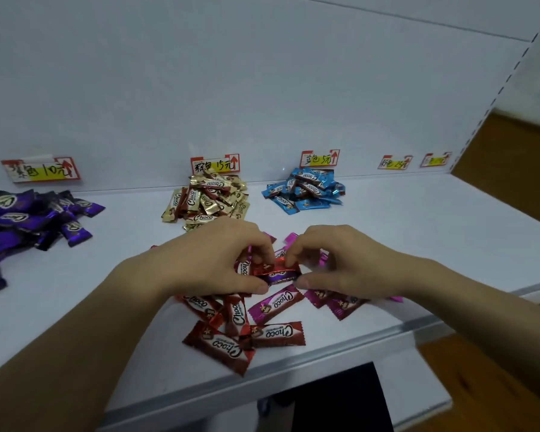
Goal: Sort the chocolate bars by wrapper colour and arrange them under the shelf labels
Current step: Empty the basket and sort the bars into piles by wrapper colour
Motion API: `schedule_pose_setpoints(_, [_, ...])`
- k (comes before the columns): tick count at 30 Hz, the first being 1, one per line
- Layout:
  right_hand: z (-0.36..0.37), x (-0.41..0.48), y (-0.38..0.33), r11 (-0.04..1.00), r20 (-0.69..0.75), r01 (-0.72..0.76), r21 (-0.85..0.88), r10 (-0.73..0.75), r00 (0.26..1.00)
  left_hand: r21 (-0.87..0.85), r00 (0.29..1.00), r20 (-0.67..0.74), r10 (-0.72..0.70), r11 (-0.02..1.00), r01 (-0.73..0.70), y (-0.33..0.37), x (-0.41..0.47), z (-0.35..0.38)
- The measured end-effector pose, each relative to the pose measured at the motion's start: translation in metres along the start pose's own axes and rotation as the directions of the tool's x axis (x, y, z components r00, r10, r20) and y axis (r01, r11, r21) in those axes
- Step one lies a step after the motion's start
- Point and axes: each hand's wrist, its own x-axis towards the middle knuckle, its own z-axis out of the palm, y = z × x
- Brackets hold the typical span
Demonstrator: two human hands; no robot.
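On shelf (100, 275), left hand (212, 260), right hand (343, 260), glossy bars (275, 271)

Both forearms (85, 332) angle in from below, converging. My left hand (212, 260) and right hand (340, 260) sit knuckles-up, nearly touching, fingers curled, thumbs tucked low, each pinching one end of the stacked bars (276, 272) between them.

White shelf (418, 232), bearing separate groups directly on top: purple bars (28, 216) heaped at far left; gold bars (206, 198) piled mid-back; blue bars (306, 191) piled near those, rightward; red bars (231, 335) and pink bars (275, 302) scattered together near the front edge.
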Motion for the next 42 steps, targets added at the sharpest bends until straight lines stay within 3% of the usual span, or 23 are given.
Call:
schedule_pose_setpoints(9, [0.011,0.006,-0.01,0.994,-0.118,0.003,-0.106,-0.016,0.993,-0.072,0.995,-0.096,-0.014,0.997,0.007,0.004,0.0,0.002])
schedule_pose_setpoints(13, [0.009,0.009,-0.011,0.998,-0.218,-0.047,-0.033,0.038,0.975,-0.053,0.997,-0.068,-0.032,0.998,0.028,0.003,0.001,0.002])
schedule_pose_setpoints(18, [0.001,0.014,-0.007,0.989,-0.272,-0.111,0.099,0.135,0.953,-0.022,0.969,-0.239,-0.055,0.998,0.051,0.002,0.002,-0.006])
schedule_pose_setpoints(22, [-0.003,0.015,-0.003,0.976,-0.276,-0.152,0.158,0.191,0.942,-0.005,0.955,-0.275,-0.114,0.993,0.117,-0.002,0.0,-0.013])
schedule_pose_setpoints(25, [-0.003,0.013,-0.004,0.961,-0.137,-0.166,0.22,0.199,0.97,0.002,0.954,-0.254,-0.16,0.986,0.166,-0.006,-0.001,-0.012])
schedule_pose_setpoints(27, [-0.001,0.011,-0.006,0.976,-0.026,-0.161,0.145,0.167,0.986,0.027,0.964,-0.192,-0.185,0.981,0.194,-0.007,-0.002,-0.011])
schedule_pose_setpoints(29, [-0.001,0.01,-0.007,0.989,-0.003,-0.144,0.03,0.145,0.989,0.057,0.967,-0.146,-0.208,0.974,0.218,-0.007,-0.003,-0.01])
schedule_pose_setpoints(34, [-0.006,0.008,-0.008,0.99,0.1,-0.11,-0.083,0.119,0.988,0.013,0.956,-0.252,-0.153,0.987,0.162,-0.007,-0.004,-0.013])
schedule_pose_setpoints(39, [0.0,0.004,-0.012,0.978,0.002,-0.036,-0.205,0.038,0.999,-0.064,0.998,-0.058,-0.031,0.998,0.028,0.008,-0.002,-0.007])
schedule_pose_setpoints(42, [-0.001,0.004,-0.012,0.993,-0.106,-0.038,-0.113,0.026,0.994,-0.02,0.995,-0.1,-0.014,1.0,0.012,0.012,0.002,0.003])
